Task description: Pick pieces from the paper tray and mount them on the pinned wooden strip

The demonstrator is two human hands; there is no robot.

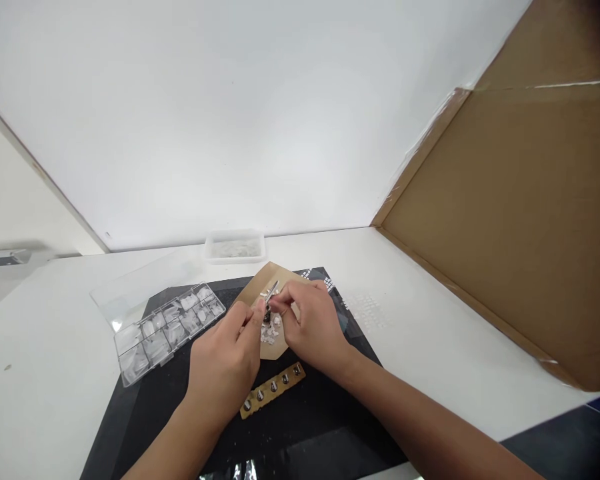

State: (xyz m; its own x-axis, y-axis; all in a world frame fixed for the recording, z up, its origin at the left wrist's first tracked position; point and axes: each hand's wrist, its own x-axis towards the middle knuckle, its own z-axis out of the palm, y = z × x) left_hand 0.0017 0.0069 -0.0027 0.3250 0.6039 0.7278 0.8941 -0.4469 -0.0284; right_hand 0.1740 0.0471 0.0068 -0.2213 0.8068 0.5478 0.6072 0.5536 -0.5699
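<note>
— In the head view, where to look first?

— Just above the brown sheet (280, 348), at the left hand (229, 353) and the right hand (316, 327), close together at the fingertips.

— Holding what?

— In the left grip, pinched between thumb and finger: a slim silvery piece (272, 291), tilted up over the brown sheet. As for the right grip, curled in at the same spot; can't tell whether closed on anything. Just below, partly hidden: a small dark piece (267, 317).

— And on the brown sheet itself?

— Small white chips (269, 335), scattered beneath the fingertips.

— Nearer the wearer than the brown sheet?

— A gold-brown strip (267, 392), set slantwise, with five dark shiny pieces (274, 387) in a row.

— Left of the brown sheet?

— A clear compartment case (119, 363), full of pale translucent pieces (155, 347), with a clear lid (145, 280) laid open behind.

— Beyond the brown sheet?

— A shallow translucent tub (235, 259), with pale contents too blurred to name.

— Underneath the brown sheet?

— A black mat (340, 420), on a white worktop (430, 327).

— Right of the brown sheet?

— Well apart, a cardboard panel (520, 220), upright.
</note>
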